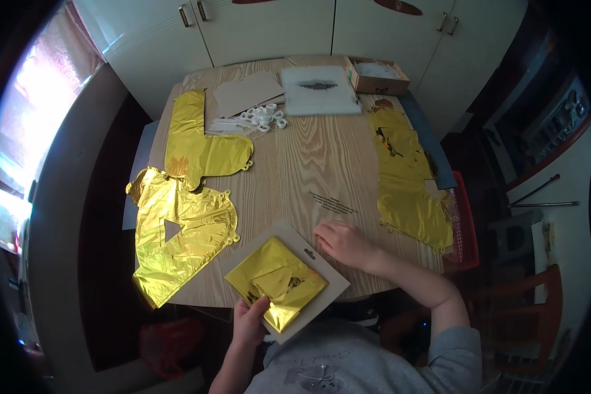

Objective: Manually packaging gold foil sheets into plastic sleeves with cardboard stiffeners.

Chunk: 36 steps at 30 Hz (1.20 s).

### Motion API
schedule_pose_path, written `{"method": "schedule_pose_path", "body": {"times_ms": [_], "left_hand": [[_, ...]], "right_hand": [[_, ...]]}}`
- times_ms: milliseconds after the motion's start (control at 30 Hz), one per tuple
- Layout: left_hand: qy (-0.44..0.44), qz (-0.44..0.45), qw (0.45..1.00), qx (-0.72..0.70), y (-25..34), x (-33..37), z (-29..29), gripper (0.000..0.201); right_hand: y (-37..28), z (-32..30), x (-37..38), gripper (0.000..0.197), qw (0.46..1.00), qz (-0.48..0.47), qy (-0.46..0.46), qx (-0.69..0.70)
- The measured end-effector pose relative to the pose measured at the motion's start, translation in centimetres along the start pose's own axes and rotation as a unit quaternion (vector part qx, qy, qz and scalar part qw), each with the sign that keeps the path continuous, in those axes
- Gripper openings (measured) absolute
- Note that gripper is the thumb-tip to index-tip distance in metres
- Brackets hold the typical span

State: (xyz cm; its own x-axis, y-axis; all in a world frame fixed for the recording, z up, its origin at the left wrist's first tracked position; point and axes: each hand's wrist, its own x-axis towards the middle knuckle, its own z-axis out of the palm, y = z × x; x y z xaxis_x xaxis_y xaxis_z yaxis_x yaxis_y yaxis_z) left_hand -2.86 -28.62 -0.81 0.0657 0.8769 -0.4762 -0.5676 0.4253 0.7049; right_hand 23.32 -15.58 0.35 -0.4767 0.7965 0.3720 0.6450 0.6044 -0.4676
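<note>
My left hand [250,318] grips the lower left edge of a grey backing card [335,284], its thumb pressed on a folded gold foil balloon [284,272] lying on the card. The card is tilted over the table's near edge and has a hang hole near its right corner. Just beyond that corner is my right hand [341,244], its fingers curled together. Whatever they hold, if anything, is hidden. Small dark print [333,203] shows on or above the wood past this hand; I cannot tell whether it belongs to a clear bag.
Flat gold foil balloons lie at the left [184,226], far left [207,152] and right [404,171] of the wooden table [295,177]. Farther back are grey cards [246,94], white plastic rings [266,118], a pale translucent pack [322,98] and a cardboard box [377,84]. A red basket [465,223] stands right.
</note>
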Motion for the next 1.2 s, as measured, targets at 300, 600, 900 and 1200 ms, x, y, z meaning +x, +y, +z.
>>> {"method": "schedule_pose_path", "body": {"times_ms": [300,600,900,1200], "left_hand": [[0.043,-0.023,0.998,-0.025,0.1,0.4,1.7,0.021],[0.024,0.065,0.995,0.074,-0.8,0.5,1.4,0.020],[0.029,0.047,0.998,0.035,-2.6,0.0,3.4,0.022],[0.025,0.090,0.996,-0.006,-3.3,-0.1,4.4,0.021]], "right_hand": [[0.7,-0.5,1.0,0.015,0.985,0.091,-0.130,0.063],[0.4,-1.2,1.6,0.015,0.971,0.117,-0.165,0.124],[-1.3,-1.2,1.8,0.011,0.972,0.125,-0.142,0.136],[-3.2,-1.0,1.1,0.012,0.996,0.019,-0.054,-0.071]]}}
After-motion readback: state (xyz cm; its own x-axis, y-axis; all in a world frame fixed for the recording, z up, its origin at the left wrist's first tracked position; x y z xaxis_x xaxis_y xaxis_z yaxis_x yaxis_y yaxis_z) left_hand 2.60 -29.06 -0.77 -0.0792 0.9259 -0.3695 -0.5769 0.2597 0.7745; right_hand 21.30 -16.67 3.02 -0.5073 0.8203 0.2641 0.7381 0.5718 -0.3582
